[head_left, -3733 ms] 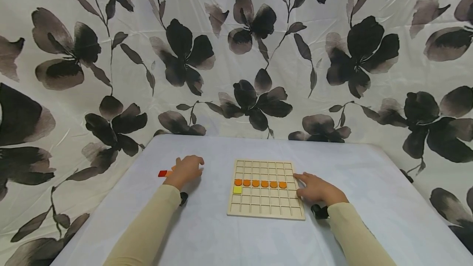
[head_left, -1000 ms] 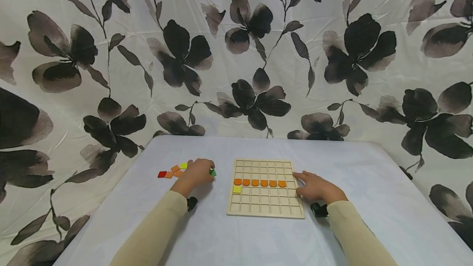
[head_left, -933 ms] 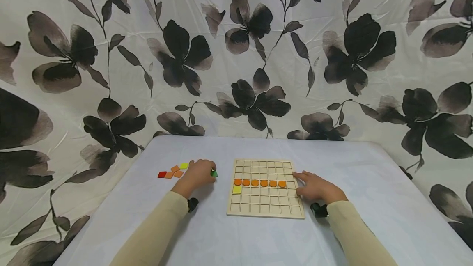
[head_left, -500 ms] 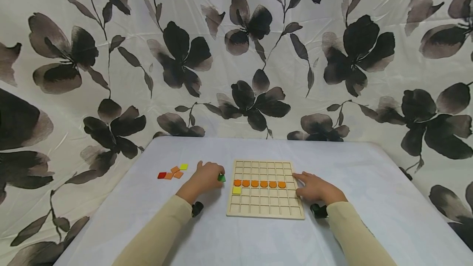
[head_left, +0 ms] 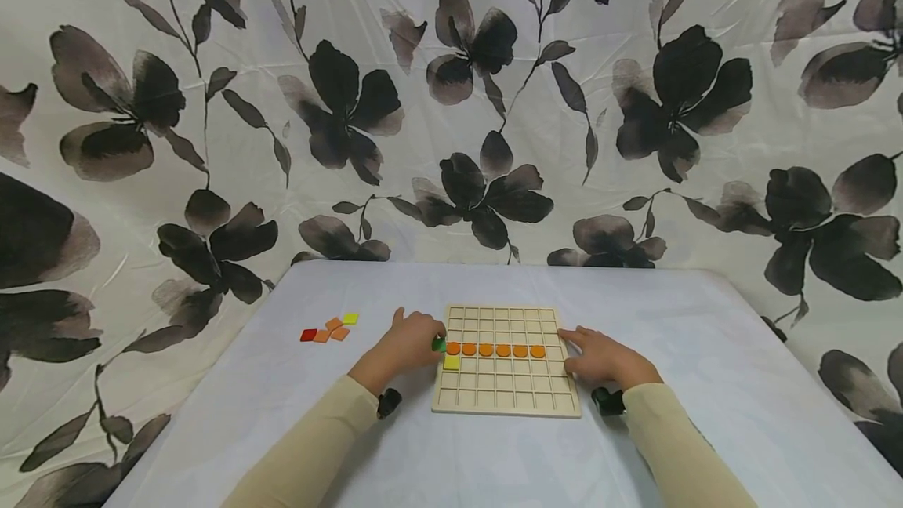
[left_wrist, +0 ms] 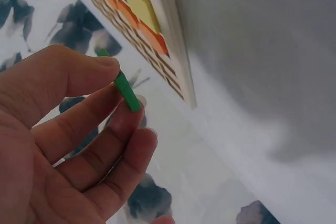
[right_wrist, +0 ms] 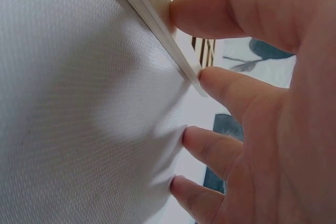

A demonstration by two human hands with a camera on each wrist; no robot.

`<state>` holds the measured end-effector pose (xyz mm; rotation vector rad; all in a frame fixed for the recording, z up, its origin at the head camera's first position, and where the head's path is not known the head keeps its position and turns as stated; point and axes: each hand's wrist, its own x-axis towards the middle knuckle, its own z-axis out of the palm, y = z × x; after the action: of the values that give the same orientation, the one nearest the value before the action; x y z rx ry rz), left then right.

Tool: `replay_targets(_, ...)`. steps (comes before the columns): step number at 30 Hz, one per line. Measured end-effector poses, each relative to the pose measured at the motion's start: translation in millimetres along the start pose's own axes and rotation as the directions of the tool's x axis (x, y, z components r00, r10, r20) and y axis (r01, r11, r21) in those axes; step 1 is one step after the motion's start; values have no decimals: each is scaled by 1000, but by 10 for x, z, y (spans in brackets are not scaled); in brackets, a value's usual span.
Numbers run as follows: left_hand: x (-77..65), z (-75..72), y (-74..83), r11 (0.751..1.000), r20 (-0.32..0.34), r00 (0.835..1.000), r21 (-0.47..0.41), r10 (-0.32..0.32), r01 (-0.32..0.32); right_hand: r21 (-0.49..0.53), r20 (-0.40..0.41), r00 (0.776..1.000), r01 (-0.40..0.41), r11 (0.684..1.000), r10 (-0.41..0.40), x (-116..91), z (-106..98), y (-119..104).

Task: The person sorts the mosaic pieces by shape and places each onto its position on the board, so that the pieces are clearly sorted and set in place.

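Between thumb and fingers my left hand (head_left: pixel 409 342) pinches a small green tile (left_wrist: pixel 126 90), held at the left edge of a wooden grid board (head_left: pixel 508 398). Across the board runs a row of several orange round pieces (head_left: pixel 486 350). One yellow square tile (head_left: pixel 451 363) lies in the cell below the row's left end. My right hand (head_left: pixel 603 357) rests at the board's right edge; in the right wrist view its thumb and a finger touch the rim, with the other fingertips on the cloth.
Left of the board lie loose square tiles: a red tile (head_left: pixel 308 335), several orange tiles (head_left: pixel 333 324) and a yellow tile (head_left: pixel 350 319). A white cloth covers the table (head_left: pixel 494 461). Behind it hangs a flower-patterned curtain (head_left: pixel 423 132).
My left hand has moved right from the loose tiles to the board's left edge, bringing the green tile along. My right hand has stayed at the board's right edge.
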<state>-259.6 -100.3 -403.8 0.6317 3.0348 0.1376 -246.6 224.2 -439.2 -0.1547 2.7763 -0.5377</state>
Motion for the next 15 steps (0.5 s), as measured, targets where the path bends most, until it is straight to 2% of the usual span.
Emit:
replay_targets(7,0,12,134,1000,25,999,0,23,-23,18,6,1000,1,1000,-1,2,8,8)
replay_targets(15,44,80,206,997,26,996,9,82,-82,14,-2,1000,10,1000,-10,-20,-15,-2)
